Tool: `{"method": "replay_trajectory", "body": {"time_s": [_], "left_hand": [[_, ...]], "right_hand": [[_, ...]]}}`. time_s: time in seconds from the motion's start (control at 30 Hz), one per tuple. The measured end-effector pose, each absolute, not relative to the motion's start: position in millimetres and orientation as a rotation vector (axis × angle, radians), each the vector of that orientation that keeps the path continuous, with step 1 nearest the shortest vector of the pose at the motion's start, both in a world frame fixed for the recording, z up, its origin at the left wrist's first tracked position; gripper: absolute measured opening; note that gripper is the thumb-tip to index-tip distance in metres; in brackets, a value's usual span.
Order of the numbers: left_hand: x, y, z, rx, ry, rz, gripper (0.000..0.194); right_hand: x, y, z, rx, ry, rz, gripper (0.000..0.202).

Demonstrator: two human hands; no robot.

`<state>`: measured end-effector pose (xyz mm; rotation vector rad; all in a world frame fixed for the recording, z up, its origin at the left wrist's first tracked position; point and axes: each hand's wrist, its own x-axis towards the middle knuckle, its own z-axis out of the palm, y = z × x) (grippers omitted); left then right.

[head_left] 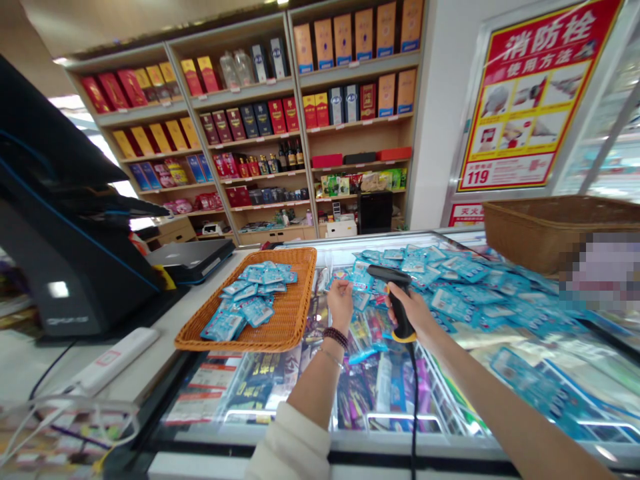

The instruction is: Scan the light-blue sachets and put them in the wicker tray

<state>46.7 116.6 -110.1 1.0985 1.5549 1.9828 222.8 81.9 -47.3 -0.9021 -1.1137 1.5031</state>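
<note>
My right hand (407, 308) is wrapped round the handle of a black barcode scanner (400, 313) with yellow trim, its head pointing left and its cable hanging down. My left hand (341, 297), with a beaded bracelet at the wrist, has its fingers curled at the near left edge of the blue packets; what they hold is too small to make out. Many blue packets (455, 293) lie heaped on the glass freezer top. To the left, an orange wicker basket (287, 320) holds a smaller pile of blue packets (250, 293).
A black checkout terminal (75, 253) and a white power strip (113, 360) with cables stand on the left counter. A brown basket (535, 227) sits at the right back. Shelves of boxed bottles (260, 120) line the wall behind.
</note>
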Motion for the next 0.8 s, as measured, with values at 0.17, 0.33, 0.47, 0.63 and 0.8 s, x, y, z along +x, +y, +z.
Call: {"method": "replay_trajectory", "body": {"time_s": [0.17, 0.33, 0.47, 0.63, 0.8], "left_hand": [[46.8, 115.8, -109.2, 1.092, 1.572, 1.974, 0.01], [47.0, 114.4, -107.6, 1.088, 1.567, 1.975, 0.01], [47.5, 113.3, -105.5, 1.085, 1.575, 1.972, 0.013], [49.3, 113.2, -103.2, 1.122, 1.569, 1.97, 0.013], [53.5, 115.7, -101.2, 1.129, 1.518, 1.936, 0.018]], "right_hand": [[223.3, 81.5, -46.6, -0.902, -1.122, 1.5, 0.032], [224.0, 81.6, -47.2, -0.899, -1.12, 1.507, 0.032], [224.1, 81.4, -46.9, -0.906, -1.115, 1.516, 0.032], [224.6, 82.3, -46.5, -0.885, -1.08, 1.528, 0.034], [227.3, 86.2, -49.7, -0.821, -1.076, 1.506, 0.039]]}}
